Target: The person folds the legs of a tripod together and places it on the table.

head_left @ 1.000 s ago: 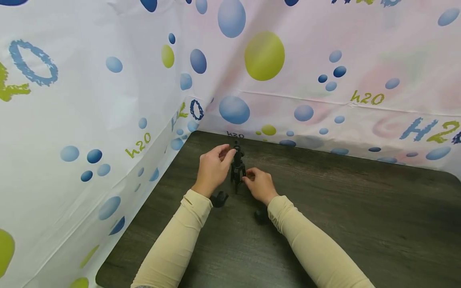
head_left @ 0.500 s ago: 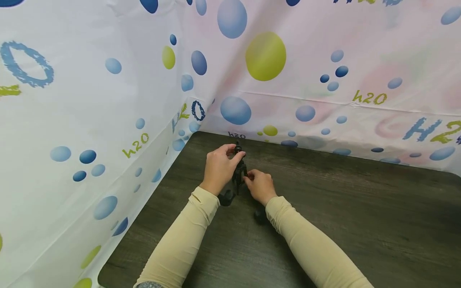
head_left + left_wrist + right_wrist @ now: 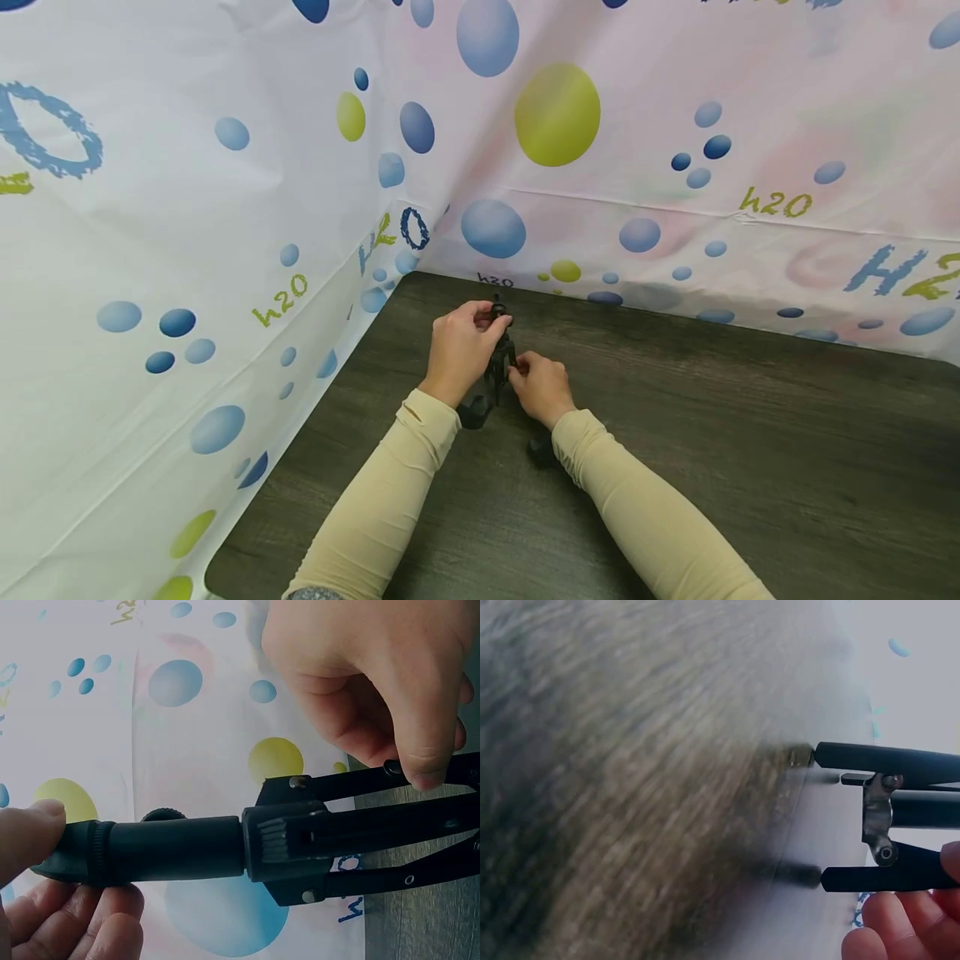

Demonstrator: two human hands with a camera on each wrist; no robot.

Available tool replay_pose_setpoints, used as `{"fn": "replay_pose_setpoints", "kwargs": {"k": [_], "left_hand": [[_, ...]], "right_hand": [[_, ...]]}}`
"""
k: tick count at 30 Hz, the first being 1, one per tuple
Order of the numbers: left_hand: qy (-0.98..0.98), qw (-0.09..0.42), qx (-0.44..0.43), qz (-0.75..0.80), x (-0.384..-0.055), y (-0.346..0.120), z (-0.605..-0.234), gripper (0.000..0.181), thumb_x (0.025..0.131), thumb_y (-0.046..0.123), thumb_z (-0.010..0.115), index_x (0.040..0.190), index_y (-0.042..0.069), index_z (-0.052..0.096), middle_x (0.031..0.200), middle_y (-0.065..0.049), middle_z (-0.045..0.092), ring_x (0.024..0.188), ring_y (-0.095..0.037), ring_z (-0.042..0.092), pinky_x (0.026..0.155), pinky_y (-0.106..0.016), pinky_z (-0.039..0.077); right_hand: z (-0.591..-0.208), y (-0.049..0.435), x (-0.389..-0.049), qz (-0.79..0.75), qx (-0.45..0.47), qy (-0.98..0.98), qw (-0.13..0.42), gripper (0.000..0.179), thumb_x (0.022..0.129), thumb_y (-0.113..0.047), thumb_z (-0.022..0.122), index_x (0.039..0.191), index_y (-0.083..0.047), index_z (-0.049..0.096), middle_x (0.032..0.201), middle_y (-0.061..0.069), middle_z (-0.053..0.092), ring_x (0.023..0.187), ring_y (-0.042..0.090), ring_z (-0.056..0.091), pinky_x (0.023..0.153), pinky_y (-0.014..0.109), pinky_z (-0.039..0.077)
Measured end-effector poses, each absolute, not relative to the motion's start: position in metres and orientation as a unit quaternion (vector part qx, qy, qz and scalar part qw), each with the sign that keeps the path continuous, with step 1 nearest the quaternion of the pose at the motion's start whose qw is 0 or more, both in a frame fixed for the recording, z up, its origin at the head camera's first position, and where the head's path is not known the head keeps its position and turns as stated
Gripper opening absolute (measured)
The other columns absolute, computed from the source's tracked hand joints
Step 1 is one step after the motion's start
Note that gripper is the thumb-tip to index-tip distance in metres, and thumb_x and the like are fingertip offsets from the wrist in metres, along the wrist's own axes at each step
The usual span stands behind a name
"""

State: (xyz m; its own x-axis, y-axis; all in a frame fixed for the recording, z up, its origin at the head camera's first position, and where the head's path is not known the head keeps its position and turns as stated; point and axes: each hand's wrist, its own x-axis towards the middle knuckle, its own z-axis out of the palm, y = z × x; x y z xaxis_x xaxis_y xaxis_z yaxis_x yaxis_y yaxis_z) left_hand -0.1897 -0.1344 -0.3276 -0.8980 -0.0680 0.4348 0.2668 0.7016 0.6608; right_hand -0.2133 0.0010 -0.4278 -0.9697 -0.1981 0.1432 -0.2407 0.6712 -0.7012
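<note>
A small black tripod (image 3: 498, 367) stands upright on the table near its far left corner, its legs drawn fairly close together. My left hand (image 3: 459, 346) pinches its top end; in the left wrist view the thumb lies on one side of the centre column (image 3: 180, 847) and curled fingers on the other. Lower down, my right hand (image 3: 543, 390) pinches one leg between thumb and fingers. That leg (image 3: 889, 879) ends in a dark foot close to the table in the right wrist view, where a metal hinge bracket (image 3: 877, 820) joins the legs. Fingers partly cover the tripod's top.
The dark wood-grain table (image 3: 712, 467) extends to the right and towards me. Behind and to the left hang white printed sheets (image 3: 637, 83) with coloured dots, meeting the table's edges. A black wrist device (image 3: 474, 412) shows under the left wrist, another (image 3: 542, 450) under the right.
My left hand has shifted slightly right and its thumb now crosses the tripod's top, where it was at the side before. The right hand has stayed at the leg.
</note>
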Motion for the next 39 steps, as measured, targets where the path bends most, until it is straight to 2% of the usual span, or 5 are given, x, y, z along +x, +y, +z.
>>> {"fn": "replay_pose_setpoints", "kwargs": {"k": [18,27,39], "left_hand": [[-0.854,0.265,-0.038,-0.445,-0.191,-0.146,-0.332,0.026,0.093,0.016,0.073,0.108,-0.004,0.073,0.095,-0.016,0.074,0.083,-0.024,0.073,0.073,-0.036,0.059],[-0.819,0.273,0.012,-0.504,-0.195,-0.158,-0.331,0.028,0.093,0.019,0.073,0.11,-0.004,0.073,0.1,-0.016,0.074,0.089,-0.026,0.072,0.076,-0.038,0.059],[-0.793,0.246,0.065,-0.553,-0.198,-0.17,-0.335,0.031,0.094,0.018,0.071,0.114,-0.005,0.072,0.104,-0.017,0.073,0.098,-0.028,0.07,0.082,-0.041,0.057]], "right_hand": [[-0.427,0.003,-0.209,0.378,0.128,-0.915,0.052,0.017,0.096,-0.022,0.068,0.104,-0.007,0.072,0.088,0.004,0.069,0.074,0.021,0.065,0.069,0.042,0.054],[-0.42,0.007,-0.21,0.39,0.138,-0.906,0.089,0.017,0.095,-0.02,0.068,0.105,-0.007,0.071,0.093,0.007,0.071,0.081,0.026,0.067,0.074,0.045,0.054],[-0.418,0.012,-0.208,0.387,0.169,-0.901,0.096,0.018,0.1,-0.018,0.064,0.11,-0.004,0.069,0.103,0.011,0.067,0.095,0.029,0.065,0.082,0.048,0.052]]}}
